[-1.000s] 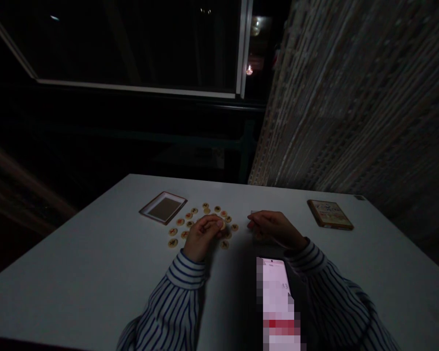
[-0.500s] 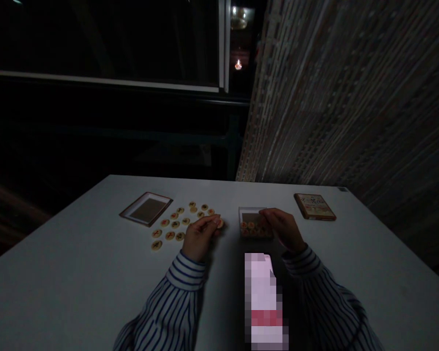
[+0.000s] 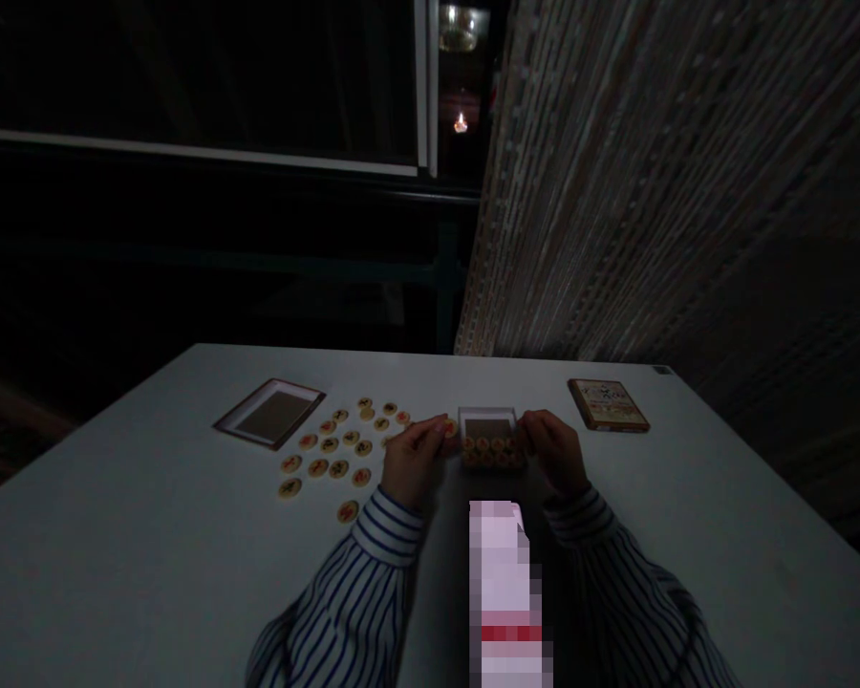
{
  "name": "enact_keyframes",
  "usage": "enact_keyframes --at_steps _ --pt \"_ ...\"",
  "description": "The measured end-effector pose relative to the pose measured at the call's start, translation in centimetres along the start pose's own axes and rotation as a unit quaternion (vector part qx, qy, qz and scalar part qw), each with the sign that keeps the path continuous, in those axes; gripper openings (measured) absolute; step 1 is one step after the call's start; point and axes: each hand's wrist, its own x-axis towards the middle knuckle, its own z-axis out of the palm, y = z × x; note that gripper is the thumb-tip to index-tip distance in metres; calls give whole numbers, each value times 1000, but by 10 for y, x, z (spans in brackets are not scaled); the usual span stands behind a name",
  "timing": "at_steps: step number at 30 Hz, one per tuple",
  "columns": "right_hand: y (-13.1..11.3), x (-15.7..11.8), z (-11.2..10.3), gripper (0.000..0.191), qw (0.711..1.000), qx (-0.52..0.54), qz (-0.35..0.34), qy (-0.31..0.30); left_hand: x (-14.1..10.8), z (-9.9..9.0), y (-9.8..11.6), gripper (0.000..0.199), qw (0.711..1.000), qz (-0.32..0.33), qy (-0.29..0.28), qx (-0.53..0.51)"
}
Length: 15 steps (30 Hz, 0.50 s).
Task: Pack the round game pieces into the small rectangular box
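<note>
Between the thumb and fingers of my left hand (image 3: 410, 463) is a round xiangqi piece (image 3: 450, 429) with a red mark, held just left of the small open box (image 3: 488, 413). That box has rows of xiangqi pieces (image 3: 483, 446) along its near side, and bare floor behind them. My right hand (image 3: 557, 449) is at the box's right wall, its fingers curled and pressed together; whether they pinch the wall or something small is too dark to tell. Several loose pieces (image 3: 328, 444) with red or black marks lie scattered left of my left hand, some partly hidden by it.
An open, shallow box lid (image 3: 238, 432) lies at the far left of the white table (image 3: 150, 535). At the right is a closed box with a printed cover (image 3: 609, 404). A lit phone (image 3: 502, 573), pixelated, is between my forearms. A string curtain (image 3: 545, 191) hangs behind.
My left hand has moved right with its piece, toward the box, uncovering more loose pieces. My right fingers have drawn back from over the box to its right wall. The view has shifted slightly.
</note>
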Motion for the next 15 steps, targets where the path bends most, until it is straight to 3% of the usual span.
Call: enact_keyframes --at_steps 8,15 --pt "5 0 -2 29 1000 -6 -16 -9 4 22 -12 35 996 -49 16 -78" --pt "13 -1 -5 29 999 -43 -14 -4 2 17 -28 33 997 7 18 68"
